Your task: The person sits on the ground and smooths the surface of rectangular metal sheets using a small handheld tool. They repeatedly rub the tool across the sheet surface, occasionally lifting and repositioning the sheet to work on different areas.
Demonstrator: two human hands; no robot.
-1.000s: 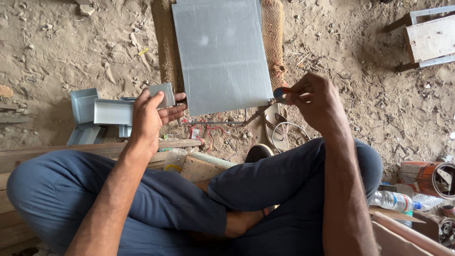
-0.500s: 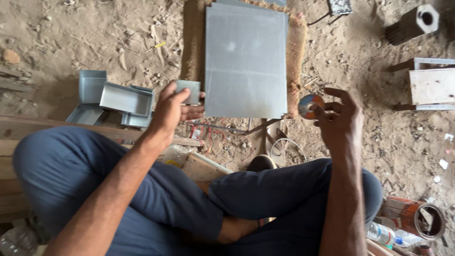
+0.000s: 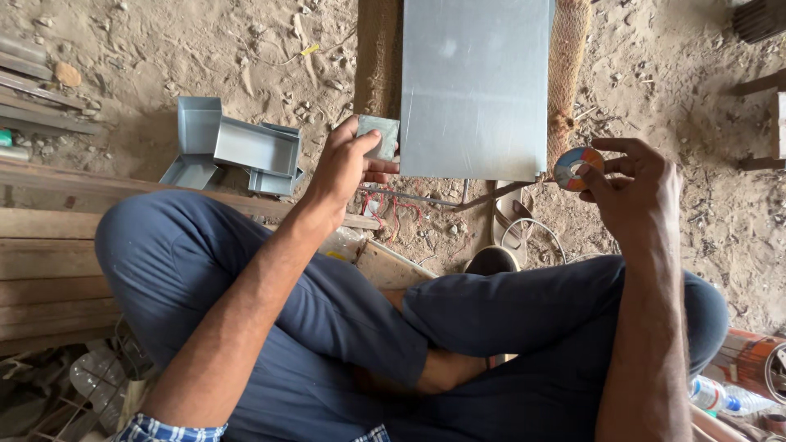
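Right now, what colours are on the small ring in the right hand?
Head view: the ring has orange, blue and pale segments.

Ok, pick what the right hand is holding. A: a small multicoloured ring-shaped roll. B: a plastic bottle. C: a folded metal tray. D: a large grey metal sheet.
A: the right hand pinches a small multicoloured ring-shaped roll in its fingers, beside the large grey metal sheet lying on the ground.

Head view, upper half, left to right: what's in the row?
Folded grey metal trays on the sand → left hand pinching a small grey metal piece → large flat metal sheet → round multicoloured disc → right hand holding it.
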